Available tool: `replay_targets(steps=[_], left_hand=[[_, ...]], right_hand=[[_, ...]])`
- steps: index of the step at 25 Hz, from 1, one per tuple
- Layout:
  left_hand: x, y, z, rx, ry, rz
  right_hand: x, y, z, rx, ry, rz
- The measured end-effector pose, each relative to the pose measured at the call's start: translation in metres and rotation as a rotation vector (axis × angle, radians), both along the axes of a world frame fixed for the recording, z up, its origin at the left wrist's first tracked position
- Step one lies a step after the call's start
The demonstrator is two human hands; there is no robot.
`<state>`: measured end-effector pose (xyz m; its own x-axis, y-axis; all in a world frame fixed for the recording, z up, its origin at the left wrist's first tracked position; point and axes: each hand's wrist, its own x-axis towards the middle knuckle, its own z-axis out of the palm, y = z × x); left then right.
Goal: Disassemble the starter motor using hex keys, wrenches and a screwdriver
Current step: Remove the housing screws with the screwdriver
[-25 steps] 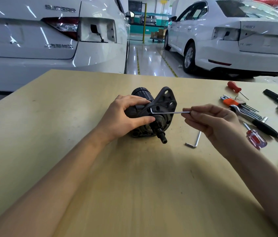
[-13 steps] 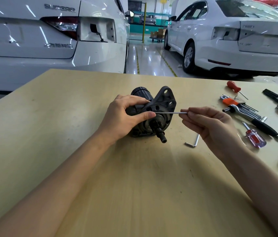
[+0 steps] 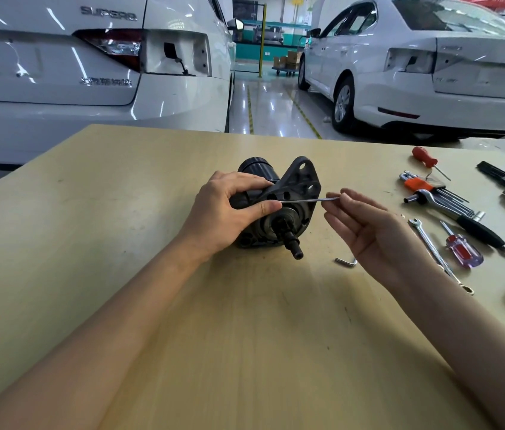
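Observation:
The black starter motor (image 3: 295, 187) lies on its side on the wooden table (image 3: 121, 212), shaft pointing toward me. My left hand (image 3: 223, 209) grips its body, thumb laid across the front face. A thin hex key (image 3: 304, 200) has its short bent end at the flange by my thumb, with its long arm running right. My right hand (image 3: 372, 231), palm up with the fingers stretched out, pinches the far end of that arm between thumb and index finger.
A second small hex key (image 3: 345, 261) lies just below my right hand. At the right lie a hex key set in an orange holder (image 3: 417, 184), a combination wrench (image 3: 431, 243), two screwdrivers (image 3: 463, 252) and a black-handled ratchet (image 3: 477, 229). Two white cars stand beyond the table.
My right hand swung the hex key's long arm slightly upward and its fingers spread out, leaving only the fingertips on the key. The left hand kept hold of the motor.

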<state>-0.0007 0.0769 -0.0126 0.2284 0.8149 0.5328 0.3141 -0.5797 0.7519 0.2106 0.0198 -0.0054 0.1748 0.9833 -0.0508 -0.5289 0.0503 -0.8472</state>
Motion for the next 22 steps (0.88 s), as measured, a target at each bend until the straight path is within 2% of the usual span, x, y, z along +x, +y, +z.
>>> replay_targets(steps=[3,9,15,20,22], left_hand=[[0.0,0.0,0.0,0.0,0.003,0.002],[-0.001,-0.001,-0.001,0.027,0.027,0.03],[-0.001,-0.001,0.0,0.016,0.06,0.048],[-0.002,-0.006,0.004,0.029,0.099,0.042],[-0.001,-0.003,0.003,-0.011,0.089,0.084]], right_hand=[[-0.009,0.003,0.012,0.044,-0.004,-0.015],[-0.04,0.009,0.046,0.254,-0.407,-0.133],[-0.063,0.017,0.063,0.341,-0.586,-0.176],[-0.085,0.02,0.068,0.574,-1.169,-0.253],[-0.096,0.018,0.068,0.686,-1.478,-0.187]])
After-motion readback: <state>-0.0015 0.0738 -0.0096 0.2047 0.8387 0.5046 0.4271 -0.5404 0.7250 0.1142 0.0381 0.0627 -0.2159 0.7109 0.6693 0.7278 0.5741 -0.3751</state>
